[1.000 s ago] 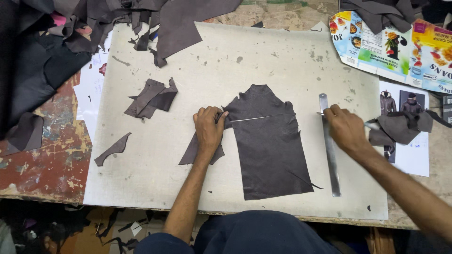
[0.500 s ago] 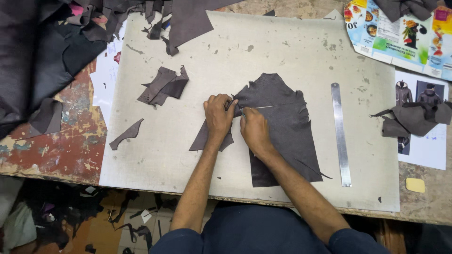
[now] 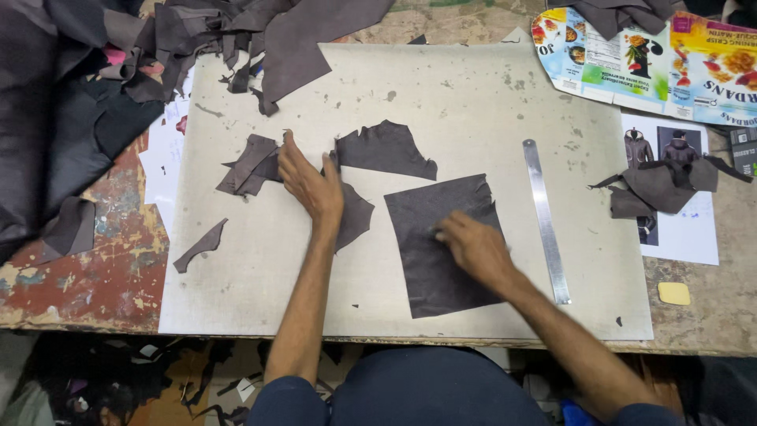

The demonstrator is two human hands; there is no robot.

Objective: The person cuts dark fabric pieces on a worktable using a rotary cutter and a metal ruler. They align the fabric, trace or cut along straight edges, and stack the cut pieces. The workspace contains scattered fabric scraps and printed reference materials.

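Observation:
A dark brown squarish leather piece lies on the pale cutting board. My right hand rests flat on it, fingers closed, pressing it down. A jagged offcut lies apart above it. My left hand lies flat with fingers stretched over a smaller dark scrap, touching the offcut's left end. More crumpled scraps lie just left of that hand. Whether either hand hides a small blade, I cannot tell.
A steel ruler lies upright right of the squarish piece. A heap of dark leather covers the left and top. Printed cartons, a jacket photo sheet with scraps on it, a sliver and a yellow chip lie around.
The single large piece is now two: a squarish lower part and a jagged top offcut shifted up and left. My right hand left the ruler and moved onto the piece.

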